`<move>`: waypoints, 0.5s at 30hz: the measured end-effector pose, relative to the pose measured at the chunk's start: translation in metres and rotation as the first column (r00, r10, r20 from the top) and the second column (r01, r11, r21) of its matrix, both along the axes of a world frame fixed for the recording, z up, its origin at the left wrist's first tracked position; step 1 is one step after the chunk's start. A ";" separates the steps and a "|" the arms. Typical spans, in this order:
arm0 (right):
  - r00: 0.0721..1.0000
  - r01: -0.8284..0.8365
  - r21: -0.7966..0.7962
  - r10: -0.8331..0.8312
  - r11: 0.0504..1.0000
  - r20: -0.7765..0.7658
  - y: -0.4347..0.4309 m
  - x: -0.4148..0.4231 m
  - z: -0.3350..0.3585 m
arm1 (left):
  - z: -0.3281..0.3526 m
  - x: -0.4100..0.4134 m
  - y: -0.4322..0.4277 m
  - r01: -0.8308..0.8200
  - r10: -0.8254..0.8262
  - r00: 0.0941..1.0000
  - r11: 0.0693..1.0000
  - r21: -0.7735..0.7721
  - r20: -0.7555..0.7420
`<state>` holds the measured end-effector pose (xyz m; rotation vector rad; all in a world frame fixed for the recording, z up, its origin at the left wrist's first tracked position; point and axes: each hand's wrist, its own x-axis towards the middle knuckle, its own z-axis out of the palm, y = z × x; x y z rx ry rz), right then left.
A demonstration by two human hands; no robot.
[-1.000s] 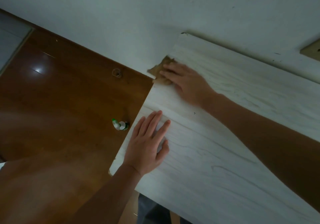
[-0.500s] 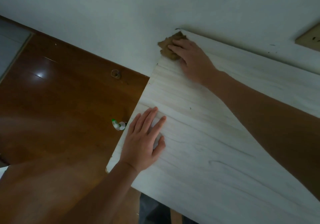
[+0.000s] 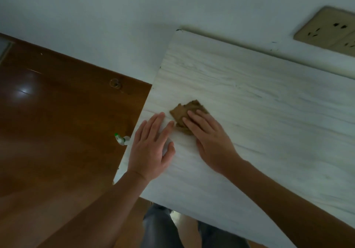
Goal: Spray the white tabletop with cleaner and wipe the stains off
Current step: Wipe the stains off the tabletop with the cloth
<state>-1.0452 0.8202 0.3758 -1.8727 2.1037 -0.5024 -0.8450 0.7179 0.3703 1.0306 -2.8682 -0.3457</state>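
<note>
A crumpled brown cloth (image 3: 185, 111) lies on the white worktop (image 3: 259, 132), near its left edge and well short of its far corner. The right hand (image 3: 213, 142) rests on the near half of the cloth. Its fingers (image 3: 194, 118) are straight and close together, laid flat on the fabric rather than curled round it, so the far part of the cloth shows beyond the fingertips.

Just left of the cloth, the left hand (image 3: 151, 148) lies palm down on the bare worktop. Its fingers (image 3: 153, 125) are straight and pressed side by side, with the thumb spread out towards the cloth. The index fingertip nearly touches the cloth's edge. Around the cloth the worktop shows pale grey grain streaks.

Further left of the cloth, past the worktop's edge, a small white spray bottle (image 3: 122, 139) with a green tip lies on the brown wooden floor (image 3: 57, 123), partly hidden by the worktop. Beyond the cloth rises a white wall (image 3: 115, 17), and up to the right of the cloth a beige socket (image 3: 326, 29) sits in that wall.
</note>
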 end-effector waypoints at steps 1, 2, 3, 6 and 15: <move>0.999 -0.035 -0.011 0.035 0.999 -0.010 -0.003 -0.005 -0.001 | 0.000 0.000 0.000 0.001 -0.001 1.000 1.000 0.004 0.002; 0.999 -0.036 -0.019 0.035 0.999 -0.022 -0.010 -0.012 -0.001 | -0.001 0.001 0.000 0.002 -0.002 1.000 1.000 0.011 0.002; 1.000 -0.007 -0.020 0.006 1.000 -0.028 -0.021 -0.021 -0.002 | -0.001 0.001 -0.001 0.002 -0.002 1.000 1.000 0.015 -0.002; 0.985 0.165 -0.011 -0.165 0.986 -0.044 -0.075 -0.048 -0.005 | -0.001 0.002 -0.001 0.008 -0.007 1.000 0.999 0.035 -0.002; 0.922 0.387 0.001 -0.387 0.922 -0.033 -0.213 -0.037 0.000 | -0.006 0.005 0.000 0.031 -0.028 0.998 0.998 0.060 -0.062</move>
